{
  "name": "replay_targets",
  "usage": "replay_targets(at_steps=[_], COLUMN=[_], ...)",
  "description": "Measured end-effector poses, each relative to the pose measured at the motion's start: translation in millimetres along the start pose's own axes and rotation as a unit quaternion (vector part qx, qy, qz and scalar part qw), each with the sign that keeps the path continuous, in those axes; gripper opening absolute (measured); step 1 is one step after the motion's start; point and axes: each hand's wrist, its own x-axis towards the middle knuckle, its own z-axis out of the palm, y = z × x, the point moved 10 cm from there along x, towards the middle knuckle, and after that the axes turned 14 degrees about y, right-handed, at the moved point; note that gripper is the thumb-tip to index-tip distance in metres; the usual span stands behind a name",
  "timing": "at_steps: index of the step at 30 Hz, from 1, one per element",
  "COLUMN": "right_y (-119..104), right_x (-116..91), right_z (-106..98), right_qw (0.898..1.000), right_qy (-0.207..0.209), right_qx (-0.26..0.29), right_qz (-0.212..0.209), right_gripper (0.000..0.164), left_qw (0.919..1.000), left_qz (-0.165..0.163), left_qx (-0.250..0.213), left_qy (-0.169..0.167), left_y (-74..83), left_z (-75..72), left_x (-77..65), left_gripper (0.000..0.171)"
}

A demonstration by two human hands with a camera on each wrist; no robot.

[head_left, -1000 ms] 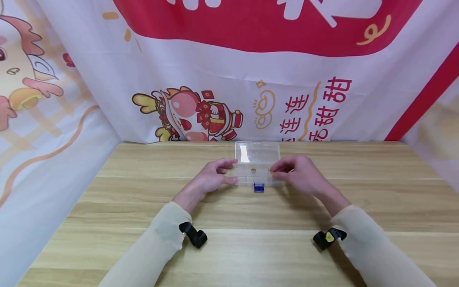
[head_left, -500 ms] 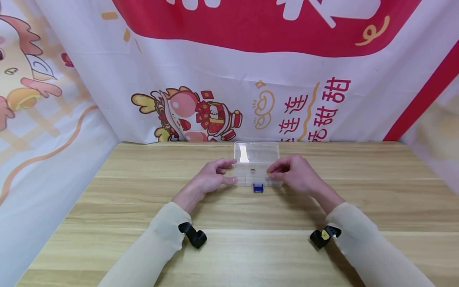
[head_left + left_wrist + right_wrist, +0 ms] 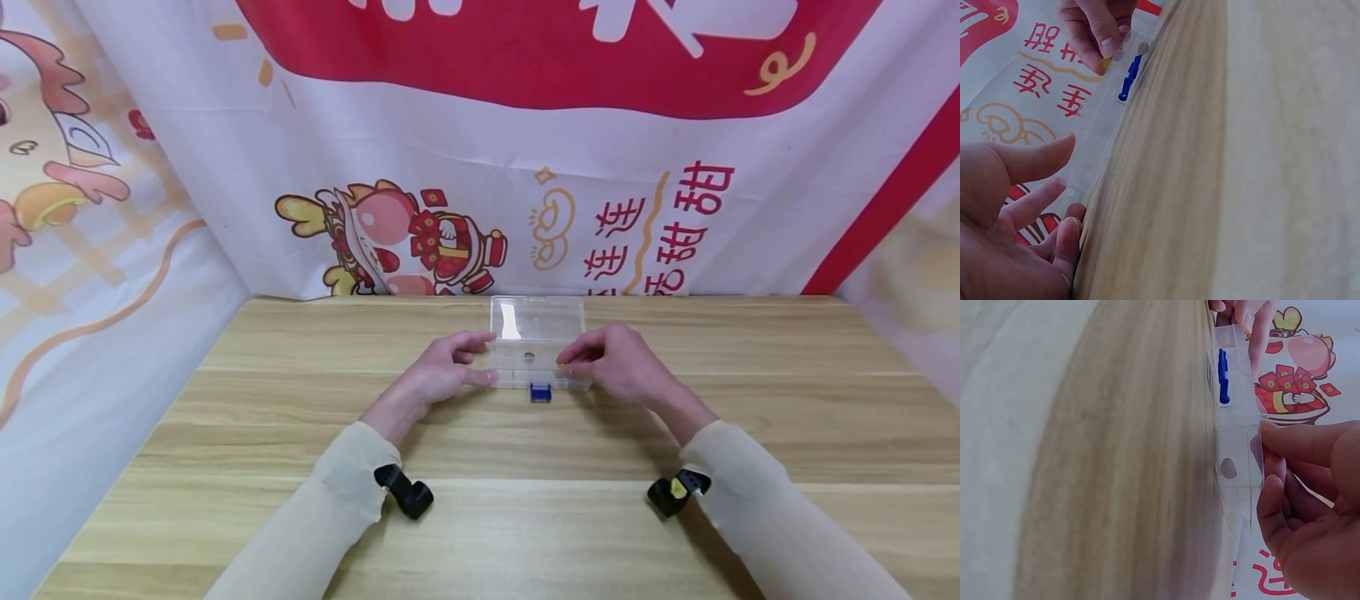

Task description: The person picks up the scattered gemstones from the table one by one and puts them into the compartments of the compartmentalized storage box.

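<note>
A clear plastic compartment box [image 3: 507, 379] lies on the table, its transparent lid [image 3: 547, 317] raised at the back. On its front is a blue latch [image 3: 541, 392]. My left hand [image 3: 442, 367] is at the left end, thumb and forefinger extended against the edge. Over the right part, my right hand [image 3: 622, 358] pinches a small yellow piece [image 3: 1105, 64], mostly covered by the fingertips. One small brownish piece [image 3: 529, 356] lies inside the box. Through the front wall, a greyish oval shape [image 3: 1229, 467] shows near the right end.
The wooden table [image 3: 495, 533] ends at a printed white and red cloth [image 3: 480, 142] hanging just behind the box. More cloth [image 3: 150, 300] hangs along the left side. A black wrist camera [image 3: 405, 492] is strapped on each sleeve.
My right hand has shifted slightly left over the box with the yellow piece still pinched, then stayed nearly in place. The left hand and the box have hardly moved.
</note>
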Motion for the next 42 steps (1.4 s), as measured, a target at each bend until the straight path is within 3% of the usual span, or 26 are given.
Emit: replay_targets(at_steps=[42], right_y=[-0.6], right_x=[0.8], right_z=[3.1], right_qw=[1.0], right_qy=[-0.007], right_qx=[-0.021], right_qz=[0.012], right_gripper=[0.015], left_qw=[0.9999], left_qz=[0.003], left_qx=[0.01], left_qy=[-0.001], left_y=[-0.2], left_z=[1.1], left_x=[1.2], left_gripper=[0.064])
